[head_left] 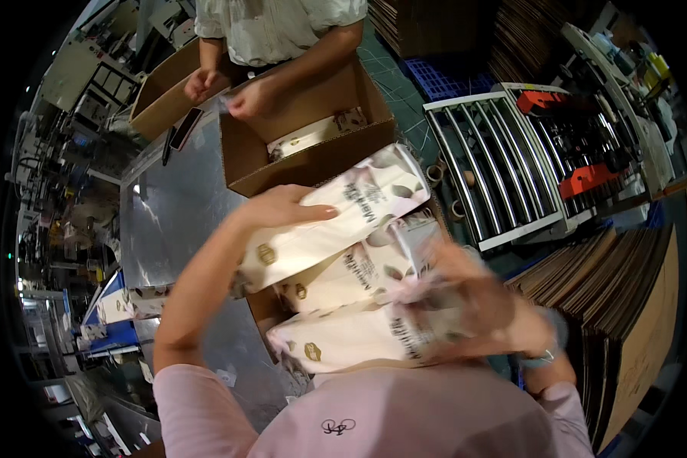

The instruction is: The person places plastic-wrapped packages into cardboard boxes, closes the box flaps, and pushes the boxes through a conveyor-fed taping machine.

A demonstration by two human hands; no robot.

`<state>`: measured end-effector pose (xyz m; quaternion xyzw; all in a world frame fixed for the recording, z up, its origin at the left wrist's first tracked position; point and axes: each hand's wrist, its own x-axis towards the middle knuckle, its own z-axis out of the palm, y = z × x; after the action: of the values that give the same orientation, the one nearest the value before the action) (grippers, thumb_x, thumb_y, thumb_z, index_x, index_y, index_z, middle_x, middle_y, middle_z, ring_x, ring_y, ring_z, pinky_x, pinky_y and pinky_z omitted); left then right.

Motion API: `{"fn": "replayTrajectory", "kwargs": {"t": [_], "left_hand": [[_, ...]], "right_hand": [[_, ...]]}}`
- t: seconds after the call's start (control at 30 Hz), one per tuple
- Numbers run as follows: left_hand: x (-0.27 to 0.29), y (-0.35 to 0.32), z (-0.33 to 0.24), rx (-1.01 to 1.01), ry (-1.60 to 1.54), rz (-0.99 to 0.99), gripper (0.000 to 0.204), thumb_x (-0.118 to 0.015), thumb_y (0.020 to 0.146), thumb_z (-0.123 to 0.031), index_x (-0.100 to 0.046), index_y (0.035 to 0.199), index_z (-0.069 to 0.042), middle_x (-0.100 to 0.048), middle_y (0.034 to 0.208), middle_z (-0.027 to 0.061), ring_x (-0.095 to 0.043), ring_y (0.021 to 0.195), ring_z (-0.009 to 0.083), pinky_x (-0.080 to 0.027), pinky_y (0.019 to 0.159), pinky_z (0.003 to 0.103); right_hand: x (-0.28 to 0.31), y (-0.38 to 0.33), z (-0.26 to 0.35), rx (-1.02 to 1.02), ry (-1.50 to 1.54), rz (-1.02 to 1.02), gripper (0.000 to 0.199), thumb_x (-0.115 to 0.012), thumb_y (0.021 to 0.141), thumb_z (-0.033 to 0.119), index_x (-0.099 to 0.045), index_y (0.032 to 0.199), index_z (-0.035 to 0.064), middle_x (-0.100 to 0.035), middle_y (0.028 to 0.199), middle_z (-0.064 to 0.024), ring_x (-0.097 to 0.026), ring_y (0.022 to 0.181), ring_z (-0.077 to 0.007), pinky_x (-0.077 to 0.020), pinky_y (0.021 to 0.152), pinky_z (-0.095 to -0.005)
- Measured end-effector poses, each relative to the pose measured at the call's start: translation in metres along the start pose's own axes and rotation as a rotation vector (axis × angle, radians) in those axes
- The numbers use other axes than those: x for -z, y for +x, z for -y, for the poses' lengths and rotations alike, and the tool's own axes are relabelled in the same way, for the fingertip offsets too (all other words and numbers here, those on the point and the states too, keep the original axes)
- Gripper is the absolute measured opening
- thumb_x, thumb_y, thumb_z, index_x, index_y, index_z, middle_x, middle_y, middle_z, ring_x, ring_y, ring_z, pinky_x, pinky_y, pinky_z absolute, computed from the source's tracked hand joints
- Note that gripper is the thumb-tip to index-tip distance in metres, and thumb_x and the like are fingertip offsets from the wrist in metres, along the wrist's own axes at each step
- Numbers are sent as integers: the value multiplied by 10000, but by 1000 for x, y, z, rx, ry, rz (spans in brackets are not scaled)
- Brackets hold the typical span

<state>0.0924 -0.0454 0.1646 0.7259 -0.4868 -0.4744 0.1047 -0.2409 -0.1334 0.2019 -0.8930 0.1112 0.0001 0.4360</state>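
I hold three long white packets with dark bean prints stacked between my hands. My left hand [286,206] lies on the top packet [336,217], fingers spread along its upper side. My right hand [466,294], blurred by motion, grips the right ends of the middle packet [351,275] and the lowest packet [351,336]. The bundle hangs over a brown carton [266,309] whose edge shows just below it. Beyond stands an open cardboard box [313,156] with one similar packet [313,133] inside.
Another person across the metal table [172,221] has both hands [229,91] at the open box's far rim. A second carton [160,95] and a dark phone [185,128] lie at the left. A roller conveyor [496,175] sits right; flattened cardboard stacks [618,290] fill the lower right.
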Motion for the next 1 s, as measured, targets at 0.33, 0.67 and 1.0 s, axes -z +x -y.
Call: {"fn": "replayTrajectory", "kwargs": {"t": [0.33, 0.67, 1.0], "left_hand": [[-158, 41, 74, 72, 689, -295, 940, -618, 707, -603, -174, 1449, -234, -189, 1455, 197, -213, 1342, 367, -269, 958, 664], [-245, 85, 180, 534, 707, 111, 1212, -726, 678, -542, 91, 1449, -88, 22, 1526, 125, -88, 1399, 279, -174, 1106, 489], [-68, -13, 89, 64, 3, -626, 559, -538, 875, -402, -434, 1300, -54, -529, 1241, 192, -512, 1136, 344, -406, 980, 396]], "right_hand": [[-120, 115, -88, -348, -681, 347, 738, -574, 826, 203, -185, 1443, 85, -199, 1454, -259, -278, 1298, -429, -255, 1056, -493], [-198, 161, -236, -600, -659, 573, 708, -509, 863, 142, -128, 1456, 82, -129, 1488, -226, -122, 1383, -360, -139, 1044, -631], [-176, 236, -183, -226, -424, 619, 586, -632, 791, 400, -523, 1199, -5, -564, 1184, -224, -584, 1042, -298, -476, 882, -360]]}}
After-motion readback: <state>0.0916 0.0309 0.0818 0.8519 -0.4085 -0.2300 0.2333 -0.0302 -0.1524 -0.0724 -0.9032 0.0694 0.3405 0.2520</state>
